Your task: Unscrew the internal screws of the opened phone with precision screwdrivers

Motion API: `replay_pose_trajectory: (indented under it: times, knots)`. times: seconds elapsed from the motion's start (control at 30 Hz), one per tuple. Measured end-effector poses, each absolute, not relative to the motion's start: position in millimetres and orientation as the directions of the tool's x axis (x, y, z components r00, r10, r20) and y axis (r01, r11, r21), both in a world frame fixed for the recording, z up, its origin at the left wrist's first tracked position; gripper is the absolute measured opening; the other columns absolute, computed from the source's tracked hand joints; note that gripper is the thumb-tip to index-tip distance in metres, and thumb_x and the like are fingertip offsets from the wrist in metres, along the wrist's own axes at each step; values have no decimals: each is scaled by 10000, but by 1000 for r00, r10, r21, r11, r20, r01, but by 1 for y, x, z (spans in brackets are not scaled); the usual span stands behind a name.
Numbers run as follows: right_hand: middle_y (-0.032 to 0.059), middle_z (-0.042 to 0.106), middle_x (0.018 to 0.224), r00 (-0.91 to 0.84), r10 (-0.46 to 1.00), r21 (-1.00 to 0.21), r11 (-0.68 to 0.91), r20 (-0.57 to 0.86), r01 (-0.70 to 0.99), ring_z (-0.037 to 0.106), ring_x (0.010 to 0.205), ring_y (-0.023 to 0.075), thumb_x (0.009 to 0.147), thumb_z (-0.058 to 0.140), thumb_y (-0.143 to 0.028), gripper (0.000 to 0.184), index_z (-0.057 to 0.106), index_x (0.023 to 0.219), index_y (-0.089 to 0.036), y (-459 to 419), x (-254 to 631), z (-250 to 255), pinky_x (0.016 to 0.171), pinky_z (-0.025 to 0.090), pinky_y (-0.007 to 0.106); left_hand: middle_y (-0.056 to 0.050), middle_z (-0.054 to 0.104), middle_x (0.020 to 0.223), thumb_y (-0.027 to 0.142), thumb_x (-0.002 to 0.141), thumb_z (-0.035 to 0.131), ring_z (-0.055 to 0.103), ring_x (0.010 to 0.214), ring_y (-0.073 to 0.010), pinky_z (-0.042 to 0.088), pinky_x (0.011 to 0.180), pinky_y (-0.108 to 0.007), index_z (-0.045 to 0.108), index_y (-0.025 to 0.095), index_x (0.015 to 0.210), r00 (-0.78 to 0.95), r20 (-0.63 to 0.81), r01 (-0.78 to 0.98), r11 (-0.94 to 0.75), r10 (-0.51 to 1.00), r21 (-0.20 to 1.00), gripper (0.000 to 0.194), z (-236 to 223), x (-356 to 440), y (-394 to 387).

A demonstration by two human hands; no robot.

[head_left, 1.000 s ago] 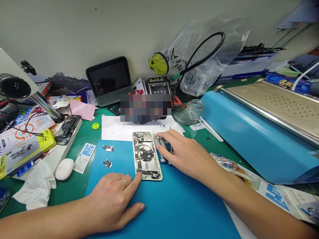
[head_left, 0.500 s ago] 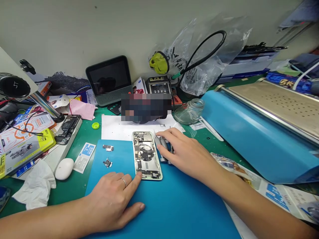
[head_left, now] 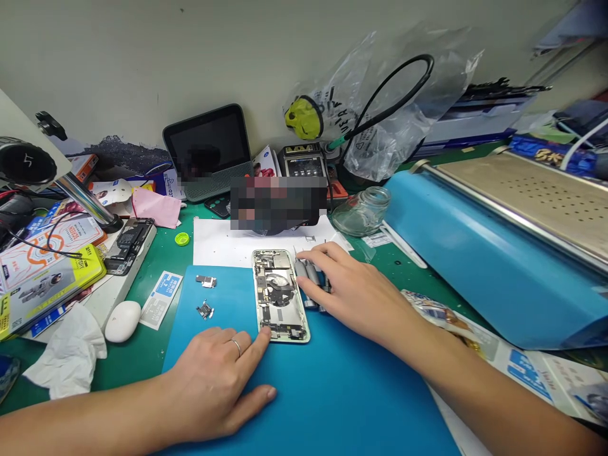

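A smartphone body with its inside bared (head_left: pixel 280 297) lies upright on the blue mat (head_left: pixel 332 386). My left hand (head_left: pixel 218 380), a ring on one finger, rests its stretched index fingertip on the phone's lower left corner. Its thumb sticks out apart, and the other fingers are curled. Just right of the phone, my right hand (head_left: pixel 351 285) reaches over several grey cylindrical handles (head_left: pixel 311 273), fingers spread and touching them. Part of these handles is hidden beneath that hand. Left of the phone lie a small metal plate (head_left: pixel 206 282) and a small phone component (head_left: pixel 205 310).
White paper (head_left: pixel 218 244) lies behind the mat. A glass jar (head_left: pixel 363 209) and a large blue machine (head_left: pixel 475 253) stand at the right. On the left are a white earbud-style case (head_left: pixel 123 322), crumpled tissue (head_left: pixel 71 354) and boxes (head_left: pixel 57 285).
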State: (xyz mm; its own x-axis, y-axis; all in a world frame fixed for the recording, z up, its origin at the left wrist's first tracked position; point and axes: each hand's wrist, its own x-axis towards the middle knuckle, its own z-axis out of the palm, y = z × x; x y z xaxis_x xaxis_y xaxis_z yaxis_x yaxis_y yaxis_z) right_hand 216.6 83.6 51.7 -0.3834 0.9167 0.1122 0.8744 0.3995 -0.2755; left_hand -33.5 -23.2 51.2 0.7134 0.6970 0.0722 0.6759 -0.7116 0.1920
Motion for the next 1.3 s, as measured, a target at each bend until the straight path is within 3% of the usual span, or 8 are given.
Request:
replay_pose_trajectory:
  times: [0.2,0.53,0.87,1.1,1.3]
  knots:
    - [92,633,1289,-399,907,-250,421,135,872,709,802,199,1011,411,-362,368,679,1245,-265,83,218,49,623,497,307,-101,698,982,445,1106,296,681,772,-273,545,643,-418,329,84,1473,718,82,669,-718,691,192,516,51,-34,-24]
    - [91,618,1263,-393,911,-265,411,121,872,692,797,210,1013,424,-431,331,657,1137,-232,85,219,48,627,492,336,-107,706,1006,442,1097,334,690,797,-280,558,649,-428,319,85,1482,718,72,670,-716,692,198,525,52,-34,-24]
    - [77,634,1224,-405,907,-243,422,118,873,693,774,190,1010,392,-326,309,664,1132,-246,84,220,48,604,441,315,-108,705,1011,445,1093,357,691,807,-276,549,662,-412,314,89,1487,719,69,670,-716,692,196,532,53,-34,-23]
    - [80,635,1196,-399,909,-268,416,118,869,680,782,212,1009,438,-440,280,609,1079,-229,85,219,48,594,433,325,-103,702,994,443,1092,359,686,788,-268,537,661,-399,322,88,1485,718,79,669,-717,692,197,531,52,-34,-24]
    - [93,610,1219,-392,910,-261,414,132,872,678,769,199,995,419,-337,289,651,1137,-239,83,219,48,613,444,328,-99,698,988,439,1091,364,682,792,-271,533,658,-404,328,84,1480,720,78,668,-719,690,192,528,52,-34,-23]
